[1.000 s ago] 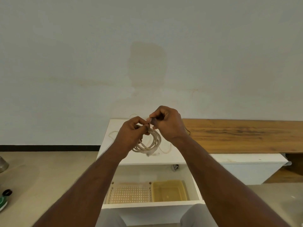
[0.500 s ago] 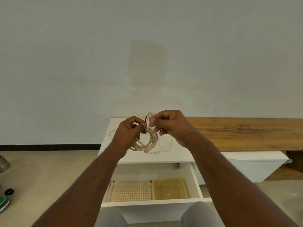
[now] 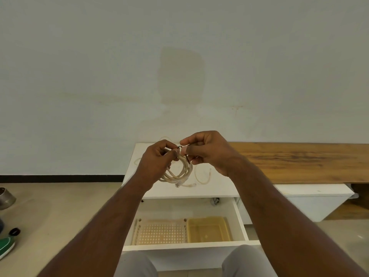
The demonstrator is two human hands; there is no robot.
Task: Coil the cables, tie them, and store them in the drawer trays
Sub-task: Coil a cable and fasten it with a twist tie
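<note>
- Since half a second ago: right hand (image 3: 207,151) closer to left hand (image 3: 157,162), thumbs now touching.
- Both pinching dark tie (image 3: 187,158) atop coiled cable (image 3: 177,172), held above white cabinet top (image 3: 217,186).
- Below: open drawer (image 3: 238,218), perforated tray (image 3: 159,232), yellow tray (image 3: 208,229).

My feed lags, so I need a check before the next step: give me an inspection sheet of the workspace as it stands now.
Surface: white cabinet top, joined on the right by a wooden bench top.
Job's things: coiled beige cable held in the air; thin dark tie at the coil's top; open drawer with perforated tray and yellow tray, both without cables.
Clutter: nothing seen on the top.
Grips: left hand holds the coil; right hand pinches the tie.
Cables: a loose beige cable lies on the cabinet top.
Surroundings: plain wall; a green object and a metal container on the floor, left.
</note>
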